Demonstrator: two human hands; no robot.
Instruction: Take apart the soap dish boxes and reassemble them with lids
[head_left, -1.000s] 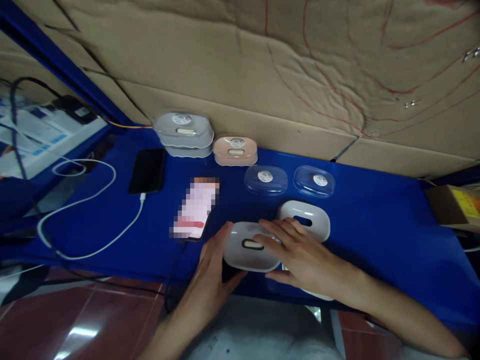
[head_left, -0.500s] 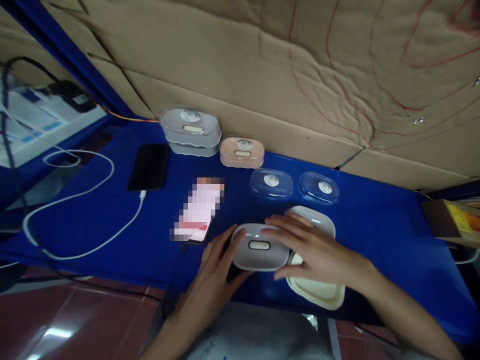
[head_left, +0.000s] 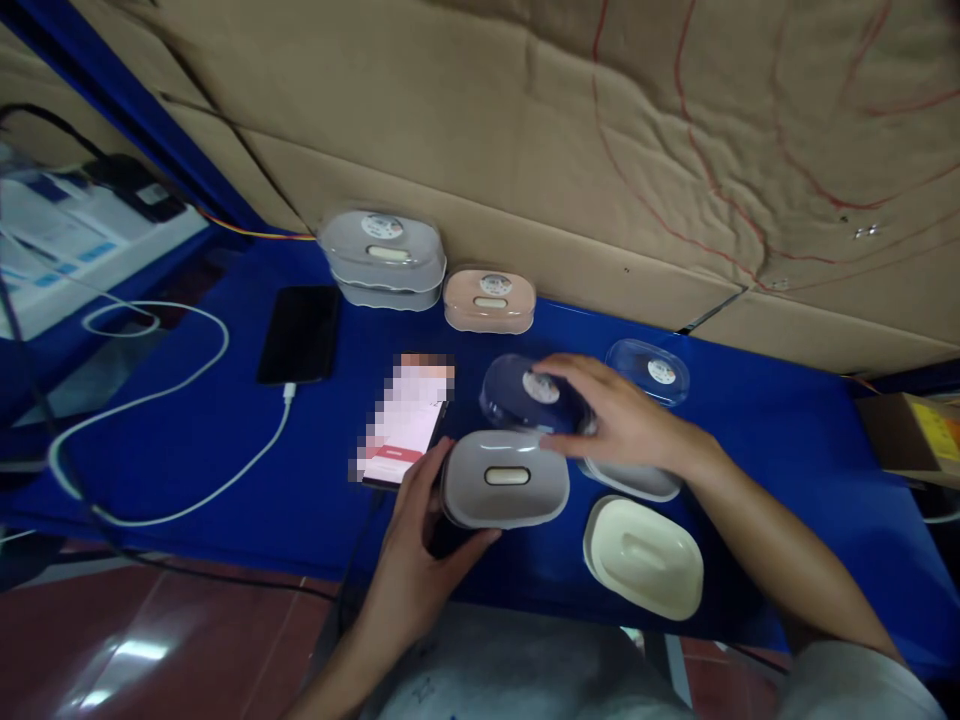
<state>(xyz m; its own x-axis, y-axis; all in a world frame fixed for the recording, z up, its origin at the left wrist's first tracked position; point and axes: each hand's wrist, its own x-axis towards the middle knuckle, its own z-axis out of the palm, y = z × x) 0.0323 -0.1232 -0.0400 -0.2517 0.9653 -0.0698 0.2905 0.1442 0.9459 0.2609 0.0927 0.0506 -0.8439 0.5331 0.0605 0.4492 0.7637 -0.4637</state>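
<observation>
My left hand (head_left: 420, 535) grips a grey oval soap box (head_left: 465, 490) by its left side, thumb along the front edge. A pale oval button sits in the box's top. Just behind it, my right hand (head_left: 611, 415) holds a clear plastic lid (head_left: 510, 395) with a round white sticker, tilted and slightly blurred. Beneath my right hand lies another grey dish (head_left: 652, 485), partly hidden. A cream oval dish (head_left: 645, 560) rests to the right of the soap box, near the table's front edge. A second clear lid (head_left: 645, 370) lies further back.
Lidded grey boxes (head_left: 386, 265) are stacked against the cardboard wall (head_left: 420, 120), beside a lidded pink box (head_left: 490, 305). A lit phone (head_left: 405, 420) and a dark phone (head_left: 298, 335) with a white cable (head_left: 180, 518) lie on the blue table (head_left: 217, 420). A carton (head_left: 904, 430) stands far right.
My right hand has left the grey soap box, moved back and picked up the nearer clear lid, bringing it towards the box. My left hand keeps its hold on the box.
</observation>
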